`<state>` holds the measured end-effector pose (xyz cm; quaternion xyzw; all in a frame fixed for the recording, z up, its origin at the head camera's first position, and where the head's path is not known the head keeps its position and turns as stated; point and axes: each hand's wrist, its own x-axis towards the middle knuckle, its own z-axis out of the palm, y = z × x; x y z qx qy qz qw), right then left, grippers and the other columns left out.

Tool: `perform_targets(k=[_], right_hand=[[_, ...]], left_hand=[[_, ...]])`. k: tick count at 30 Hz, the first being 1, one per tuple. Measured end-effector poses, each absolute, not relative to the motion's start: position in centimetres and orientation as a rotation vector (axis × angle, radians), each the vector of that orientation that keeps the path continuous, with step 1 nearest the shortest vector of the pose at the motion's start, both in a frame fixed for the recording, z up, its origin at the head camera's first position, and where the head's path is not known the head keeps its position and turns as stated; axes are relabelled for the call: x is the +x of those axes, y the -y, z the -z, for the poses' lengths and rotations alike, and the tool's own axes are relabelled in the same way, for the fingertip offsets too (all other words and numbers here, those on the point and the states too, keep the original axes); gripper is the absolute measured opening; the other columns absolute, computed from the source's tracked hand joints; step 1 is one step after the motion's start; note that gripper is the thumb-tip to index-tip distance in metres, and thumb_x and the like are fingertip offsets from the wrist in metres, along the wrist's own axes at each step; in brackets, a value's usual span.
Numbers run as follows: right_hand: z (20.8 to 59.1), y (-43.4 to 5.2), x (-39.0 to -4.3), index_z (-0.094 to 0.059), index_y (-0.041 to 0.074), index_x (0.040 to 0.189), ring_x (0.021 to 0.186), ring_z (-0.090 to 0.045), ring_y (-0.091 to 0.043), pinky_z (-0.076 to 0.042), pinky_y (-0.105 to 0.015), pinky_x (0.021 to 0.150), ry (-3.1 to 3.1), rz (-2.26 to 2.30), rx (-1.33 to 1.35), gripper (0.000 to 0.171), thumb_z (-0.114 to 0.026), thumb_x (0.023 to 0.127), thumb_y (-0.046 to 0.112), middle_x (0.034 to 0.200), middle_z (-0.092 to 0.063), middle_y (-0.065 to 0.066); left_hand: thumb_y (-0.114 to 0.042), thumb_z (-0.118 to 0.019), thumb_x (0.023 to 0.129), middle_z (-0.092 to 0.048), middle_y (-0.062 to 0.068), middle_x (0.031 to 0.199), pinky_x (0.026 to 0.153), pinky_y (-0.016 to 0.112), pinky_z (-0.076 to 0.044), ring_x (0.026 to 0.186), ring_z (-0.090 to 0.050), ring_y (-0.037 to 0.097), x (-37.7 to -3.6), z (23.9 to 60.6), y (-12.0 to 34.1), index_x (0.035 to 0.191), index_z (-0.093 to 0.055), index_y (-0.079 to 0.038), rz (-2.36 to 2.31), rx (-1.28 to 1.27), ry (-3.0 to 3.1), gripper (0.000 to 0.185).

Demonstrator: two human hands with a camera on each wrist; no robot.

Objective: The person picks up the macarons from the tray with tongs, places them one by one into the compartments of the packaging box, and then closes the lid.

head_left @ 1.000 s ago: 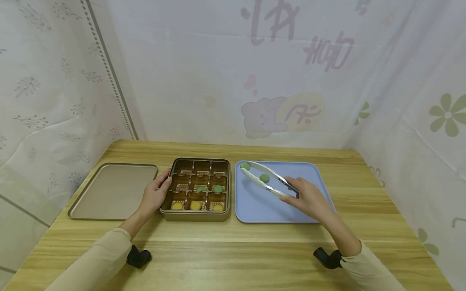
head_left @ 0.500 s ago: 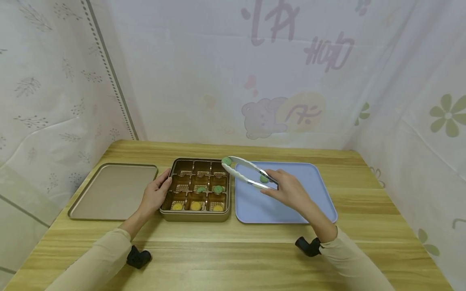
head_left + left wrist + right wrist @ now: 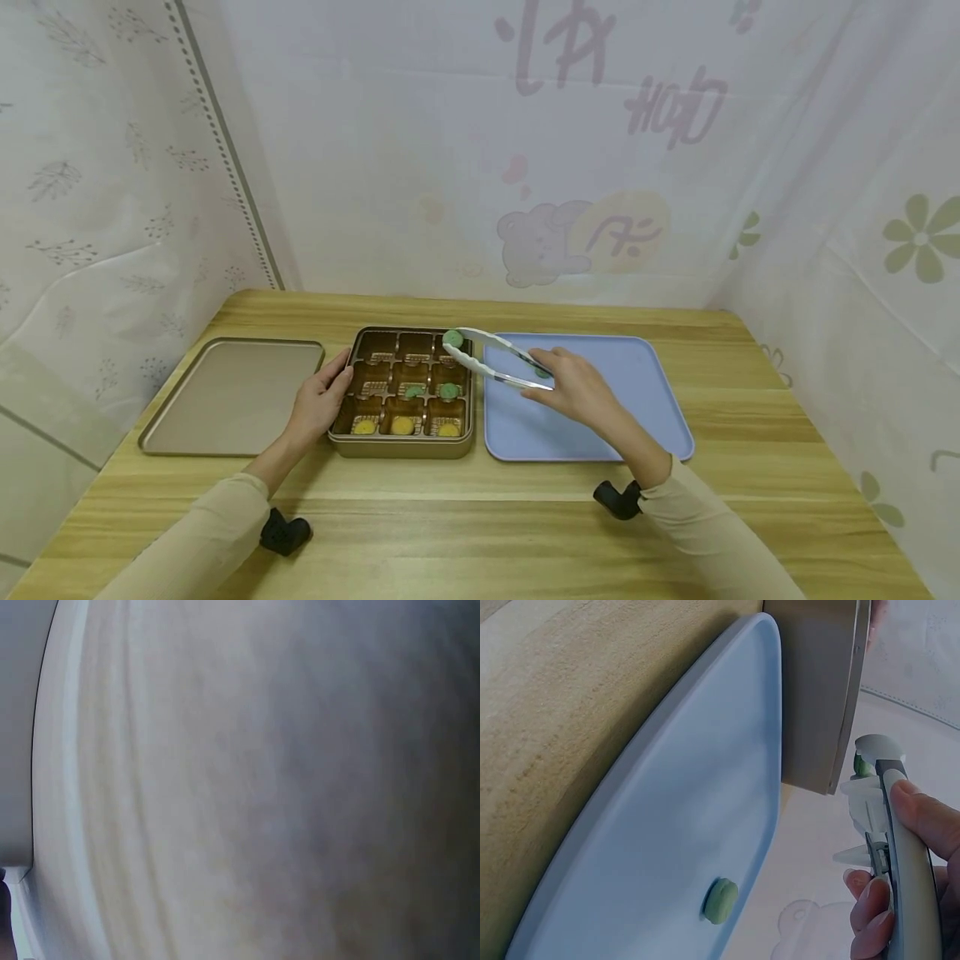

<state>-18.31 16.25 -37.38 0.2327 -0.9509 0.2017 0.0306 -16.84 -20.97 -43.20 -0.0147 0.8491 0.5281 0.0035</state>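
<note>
"Right hand (image 3: 572, 386) and tongs (image 3: 480, 367) have moved left, I see. Grip?"

"It curls round the tongs; their tips pinch a green piece (image 3: 453, 338). Left hand (image 3: 318, 400), fingers nearly straight, touches the box (image 3: 405, 449) on its left side."

"Which way do I read the tongs?"

"Left and away from the right hand, the nearer one, with the piece over the box's back right compartment (image 3: 441, 357)."

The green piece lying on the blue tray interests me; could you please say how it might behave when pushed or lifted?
The green piece looks small, so it is probably light. Lying flat on the smooth-looking blue tray, it would likely slide rather than roll. It may be fairly firm: a similar piece in the tongs looks round and unsquashed.
</note>
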Motion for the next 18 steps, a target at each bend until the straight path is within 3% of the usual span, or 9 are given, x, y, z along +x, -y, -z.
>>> perform_targets(k=[11, 18], right_hand=[[37.23, -15.65, -18.59, -0.061, 0.000, 0.130, 0.065, -0.043, -0.013, -0.035, -0.023, 0.055, 2.967, -0.620, 0.713, 0.060, -0.081, 0.081, 0.028, 0.087, -0.063, -0.011], [36.93, -15.56, -18.75, -0.060, -0.001, 0.131, 0.067, -0.041, -0.014, -0.032, -0.023, 0.055, 2.989, -0.614, 0.710, 0.061, -0.080, 0.081, 0.028, 0.083, -0.059, -0.010]], left_hand=[[-0.026, -0.036, 0.108, -0.023, 0.020, 0.161, 0.121, 0.051, -0.025, 0.150, -0.021, 0.038, -16.78, 43.09, 20.93, 0.155, -0.024, -0.001, -1.648, -0.040, -2.679, 0.054], [-0.039, -0.038, 0.106, -0.027, 0.021, 0.159, 0.120, 0.050, -0.029, 0.148, -0.024, 0.040, -16.68, 43.45, 20.87, 0.154, -0.028, -0.002, -1.698, -0.029, -2.706, 0.061]])
